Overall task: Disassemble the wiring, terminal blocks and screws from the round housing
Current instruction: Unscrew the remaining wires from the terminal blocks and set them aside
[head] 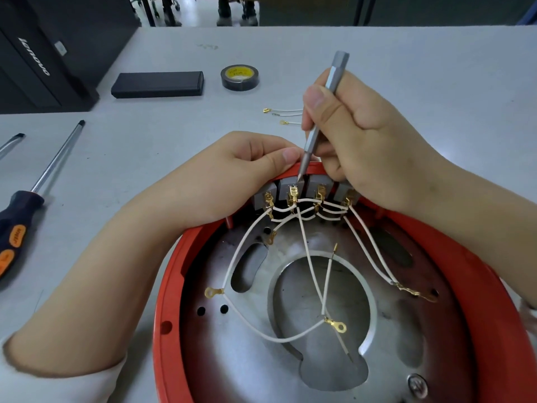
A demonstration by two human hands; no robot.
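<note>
**Precision driver at the terminal blocks on the far rim**

The round housing (453, 257) lies near and right on the table (406, 68), a red plastic ring around a dull, scuffed metal plate with curved cut-outs. At its far rim sit four grey terminal blocks (286, 189) in a row, each carrying a brass spade connector. Thin white wires (308, 257) loop between the blocks and trail loosely across the plate, ending in brass ring lugs (338, 325).

The right hand (363, 123) has its grip closed round a slim grey precision screwdriver (325, 112), held pen-like, its tip down at the gap beside the second block from the left. The left hand (247, 170) curls its fingers over the red rim behind the blocks, clamping the housing steady.

The step appears to be loosening a block or its connector. Doing it well likely means keeping the tip seated squarely, pressing straight down the shaft, and letting the left hand resist any twist; a slip could gouge the soft plastic or bend the thin brass tabs.

Just beyond the housing lie short white wire pieces (286, 113) with brass ends, apparently already removed. Farther off are a roll of black electrical tape (239, 78) and a flat black case (157, 84). At the left lies a large screwdriver (37, 181) with a black-and-orange handle, beside another steel shaft (11, 144).
</note>
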